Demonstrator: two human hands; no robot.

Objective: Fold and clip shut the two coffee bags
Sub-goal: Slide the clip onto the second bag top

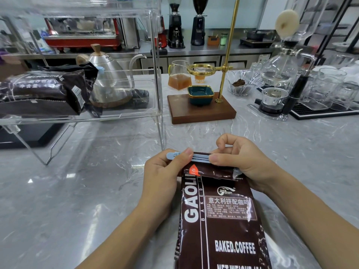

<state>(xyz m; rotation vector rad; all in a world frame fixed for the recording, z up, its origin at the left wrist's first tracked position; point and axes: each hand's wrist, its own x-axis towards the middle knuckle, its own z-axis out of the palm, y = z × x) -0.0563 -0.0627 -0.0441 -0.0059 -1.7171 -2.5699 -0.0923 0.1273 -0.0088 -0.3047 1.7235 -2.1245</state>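
A dark brown coffee bag (219, 220) lies on the marble counter right in front of me, its top folded over. A light blue clip (200, 157) sits across that folded top. My left hand (165, 175) pinches the clip's left end and the bag's upper left corner. My right hand (240, 162) presses on the clip's right end and holds the bag's upper right corner. A second dark coffee bag (42, 92) lies on the clear acrylic shelf (155, 78) at the left, with a blue clip (101, 69) at its folded end.
A silver gooseneck kettle (110, 78) stands on the shelf beside the second bag. Behind my hands is a wooden drip stand (202, 111) with a teal bowl and brass pole. A siphon brewer (279, 74) and glassware fill the right side.
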